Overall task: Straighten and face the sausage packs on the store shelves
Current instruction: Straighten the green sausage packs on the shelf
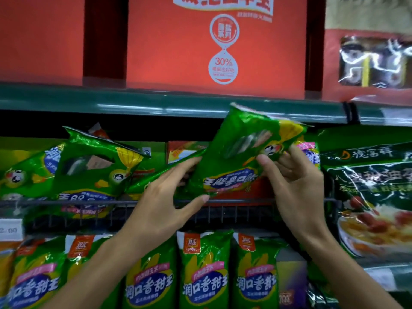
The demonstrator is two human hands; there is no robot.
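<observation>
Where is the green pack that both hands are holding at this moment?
In the head view the green pack is tilted at centre-right, above the wire rail, just below the upper shelf edge, between the left hand and right hand.

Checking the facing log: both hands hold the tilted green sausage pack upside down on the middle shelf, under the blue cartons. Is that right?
Not quite: the head view shows red cartons on the shelf above, not blue. The rest holds: both the left hand and right hand hold the tilted green sausage pack, its print upside down, on the middle shelf.
</observation>
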